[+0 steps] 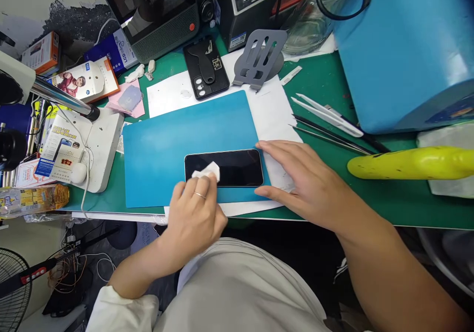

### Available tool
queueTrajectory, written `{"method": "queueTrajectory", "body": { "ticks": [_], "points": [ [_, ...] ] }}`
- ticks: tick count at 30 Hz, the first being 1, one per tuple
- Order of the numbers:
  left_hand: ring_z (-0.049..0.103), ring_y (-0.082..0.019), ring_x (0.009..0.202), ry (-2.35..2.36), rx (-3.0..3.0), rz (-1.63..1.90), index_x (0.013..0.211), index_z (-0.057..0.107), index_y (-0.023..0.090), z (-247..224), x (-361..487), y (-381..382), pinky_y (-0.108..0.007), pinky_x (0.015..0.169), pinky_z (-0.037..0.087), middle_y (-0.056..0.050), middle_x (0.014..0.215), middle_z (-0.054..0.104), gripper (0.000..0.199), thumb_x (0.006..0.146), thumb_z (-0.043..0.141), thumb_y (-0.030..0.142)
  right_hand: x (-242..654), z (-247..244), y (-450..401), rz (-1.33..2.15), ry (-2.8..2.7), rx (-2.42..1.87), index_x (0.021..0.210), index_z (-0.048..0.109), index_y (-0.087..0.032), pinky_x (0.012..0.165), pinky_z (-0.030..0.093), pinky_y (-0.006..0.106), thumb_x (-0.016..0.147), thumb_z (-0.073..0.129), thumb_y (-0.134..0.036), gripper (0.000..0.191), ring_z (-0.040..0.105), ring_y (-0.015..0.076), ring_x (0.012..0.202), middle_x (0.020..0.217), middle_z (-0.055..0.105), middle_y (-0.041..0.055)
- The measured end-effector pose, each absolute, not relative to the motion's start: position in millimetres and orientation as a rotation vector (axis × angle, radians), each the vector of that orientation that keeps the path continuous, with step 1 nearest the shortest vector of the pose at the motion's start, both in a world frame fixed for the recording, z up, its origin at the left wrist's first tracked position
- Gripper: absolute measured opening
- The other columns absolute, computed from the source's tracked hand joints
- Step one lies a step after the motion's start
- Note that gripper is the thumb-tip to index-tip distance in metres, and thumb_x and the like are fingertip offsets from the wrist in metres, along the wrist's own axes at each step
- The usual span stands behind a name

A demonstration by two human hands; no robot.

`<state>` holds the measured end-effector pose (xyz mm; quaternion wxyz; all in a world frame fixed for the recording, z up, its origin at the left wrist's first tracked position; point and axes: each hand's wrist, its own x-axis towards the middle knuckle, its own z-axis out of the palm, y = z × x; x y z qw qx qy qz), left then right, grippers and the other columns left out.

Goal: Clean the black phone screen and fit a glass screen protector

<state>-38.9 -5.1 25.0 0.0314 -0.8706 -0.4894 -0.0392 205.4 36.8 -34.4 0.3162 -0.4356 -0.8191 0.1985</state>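
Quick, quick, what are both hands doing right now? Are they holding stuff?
Left hand: closed, pinching a white wipe on the phone.
Right hand: open, spread at the phone's right end; no grip visible.

I list, far left: screen with speaker grille (165, 33); blue LCD box (125, 50). Far middle: black control unit marked TEMP (255, 1); black phone shell with camera openings (192, 67); grey slotted stand (255, 60). Far right: glass jar (301, 28); blue casing (400, 65). Right: white tweezers (329, 118), open-tipped; yellow tapered object (411, 163). Left: white lamp base (101, 144); transparent bottle (31, 201), lying sideways. Near left, below table level: I note a caged fan (13, 277).
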Motion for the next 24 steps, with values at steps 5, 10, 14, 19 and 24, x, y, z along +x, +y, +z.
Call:
{"method": "queueTrajectory", "body": {
  "ticks": [5, 10, 14, 19, 24],
  "points": [
    [0.059, -0.027, 0.099, -1.547, -2.771, -0.205, 0.135, 0.058, 0.006, 25.1, -39.9, -10.4, -0.04, 0.08, 0.044, -0.012, 0.104, 0.068, 0.044, 0.094, 0.043, 0.014, 206.1, -33.7, 37.1, 0.526, -2.164, -1.152, 0.162, 0.032, -0.025, 0.109, 0.049, 0.052, 0.098, 0.058, -0.056, 0.076, 0.057, 0.0361, 0.132, 0.142, 0.061, 0.0153],
    [0.055, -0.027, 0.096, -1.517, -2.837, -0.249, 0.131, 0.06, 0.007, 22.7, -32.7, -3.3, -0.039, 0.077, 0.045, -0.013, 0.104, 0.065, 0.041, 0.095, 0.04, 0.013, 205.9, -33.2, 37.6, 0.526, -2.167, -1.139, 0.161, 0.033, -0.022, 0.11, 0.049, 0.051, 0.099, 0.058, -0.055, 0.074, 0.056, 0.0352, 0.133, 0.143, 0.06, 0.0166],
    [0.054, -0.027, 0.096, -1.463, -2.898, -0.242, 0.133, 0.059, 0.007, 21.3, -24.0, 1.0, -0.039, 0.078, 0.045, -0.015, 0.108, 0.064, 0.043, 0.094, 0.041, 0.013, 205.7, -33.2, 37.4, 0.537, -2.158, -1.149, 0.16, 0.034, -0.022, 0.11, 0.049, 0.052, 0.098, 0.058, -0.056, 0.074, 0.055, 0.0355, 0.134, 0.143, 0.059, 0.0167],
    [0.054, -0.026, 0.096, -1.59, -2.769, -0.203, 0.13, 0.062, 0.011, 23.6, -38.3, 8.0, -0.039, 0.081, 0.045, -0.013, 0.107, 0.062, 0.042, 0.094, 0.041, 0.011, 206.3, -31.6, 36.8, 0.552, -2.154, -1.156, 0.161, 0.033, -0.024, 0.11, 0.049, 0.052, 0.098, 0.058, -0.057, 0.075, 0.055, 0.0357, 0.135, 0.145, 0.058, 0.0167],
    [0.055, -0.026, 0.101, -1.543, -2.799, -0.217, 0.13, 0.063, 0.013, 21.3, -32.0, 9.6, -0.038, 0.083, 0.045, -0.014, 0.111, 0.06, 0.041, 0.095, 0.042, 0.012, 205.3, -31.5, 37.3, 0.569, -2.147, -1.16, 0.162, 0.03, -0.026, 0.111, 0.048, 0.055, 0.098, 0.057, -0.059, 0.077, 0.054, 0.0374, 0.136, 0.146, 0.058, 0.0164]
  ]
}}
